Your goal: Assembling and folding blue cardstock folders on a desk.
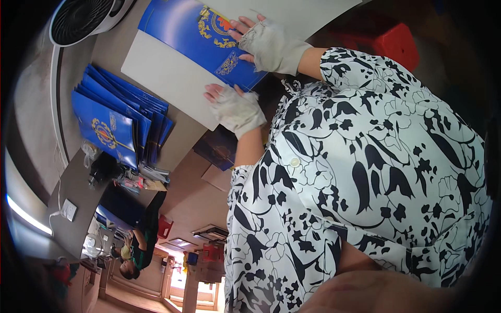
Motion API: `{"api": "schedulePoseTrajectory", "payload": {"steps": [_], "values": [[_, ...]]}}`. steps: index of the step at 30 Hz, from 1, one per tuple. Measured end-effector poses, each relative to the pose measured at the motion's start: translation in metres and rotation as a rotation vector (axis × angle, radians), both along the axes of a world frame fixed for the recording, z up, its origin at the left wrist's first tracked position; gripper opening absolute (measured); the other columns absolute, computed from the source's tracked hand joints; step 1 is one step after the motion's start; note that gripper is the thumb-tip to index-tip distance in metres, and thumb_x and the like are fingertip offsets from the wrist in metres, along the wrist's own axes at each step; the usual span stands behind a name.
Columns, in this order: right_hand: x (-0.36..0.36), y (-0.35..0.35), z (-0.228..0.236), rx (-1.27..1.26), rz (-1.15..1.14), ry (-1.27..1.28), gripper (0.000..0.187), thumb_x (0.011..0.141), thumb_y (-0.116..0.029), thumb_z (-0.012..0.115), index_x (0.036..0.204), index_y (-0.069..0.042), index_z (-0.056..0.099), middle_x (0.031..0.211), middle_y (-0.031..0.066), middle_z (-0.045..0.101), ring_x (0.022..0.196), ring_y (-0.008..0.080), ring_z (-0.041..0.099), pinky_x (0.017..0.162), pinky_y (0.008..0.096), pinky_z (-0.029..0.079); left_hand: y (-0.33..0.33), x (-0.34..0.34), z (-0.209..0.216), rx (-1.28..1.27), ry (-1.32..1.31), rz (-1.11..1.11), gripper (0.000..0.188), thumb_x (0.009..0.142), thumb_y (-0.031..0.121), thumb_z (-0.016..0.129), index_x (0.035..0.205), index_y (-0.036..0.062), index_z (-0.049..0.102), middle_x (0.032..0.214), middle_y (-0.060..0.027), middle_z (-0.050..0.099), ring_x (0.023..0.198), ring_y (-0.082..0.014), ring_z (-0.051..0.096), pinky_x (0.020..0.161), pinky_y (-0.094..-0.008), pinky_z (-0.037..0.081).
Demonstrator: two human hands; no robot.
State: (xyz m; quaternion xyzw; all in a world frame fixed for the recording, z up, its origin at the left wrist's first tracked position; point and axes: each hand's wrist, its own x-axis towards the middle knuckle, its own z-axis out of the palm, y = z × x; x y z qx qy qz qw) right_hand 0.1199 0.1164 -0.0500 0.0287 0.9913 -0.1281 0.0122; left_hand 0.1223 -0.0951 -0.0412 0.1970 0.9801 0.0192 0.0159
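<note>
The left hand (236, 108) and right hand (270, 46) lie flat and open, holding nothing, pressing the blue card folder with a gold crest (201, 36). The stack of blue folders (117, 117) sits at eight o'clock. I think the next move needs an even push.

Stack of blue folders (117, 117), white fan (83, 18), red stool (386, 39).

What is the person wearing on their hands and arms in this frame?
Both the left hand and the right hand wear pale grey-white fingerless gloves that leave the fingertips bare. The forearms are uncovered. Short sleeves of a white top carry a bold black floral and leaf print.
</note>
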Motion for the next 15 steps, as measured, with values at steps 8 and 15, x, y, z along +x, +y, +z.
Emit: {"api": "schedulePoseTrajectory", "payload": {"steps": [8,15], "values": [[-0.022,-0.001,-0.029,-0.014,0.063,0.160,0.074,0.098,-0.053,0.055,0.154,-0.005,0.043,0.162,0.0175,0.041,0.149,0.0363,0.039,0.120,0.0601,0.028,0.044,-0.083,0.021,0.838,-0.326,0.528,0.085,0.102,0.025,0.064,0.161,-0.0086,0.014,0.145,-0.0285,0.055,0.125,-0.0379,0.061,0.107,-0.0437,0.047],[-0.022,0.004,-0.017,-0.152,-0.016,0.232,0.071,0.098,-0.052,0.055,0.151,-0.005,0.047,0.159,0.0181,0.045,0.148,0.0345,0.041,0.122,0.0528,0.030,0.011,-0.166,-0.038,0.813,-0.328,0.554,0.094,0.095,0.004,0.067,0.167,0.0073,0.006,0.137,-0.0211,0.062,0.097,-0.0291,0.067,0.084,-0.0407,0.057]]}}
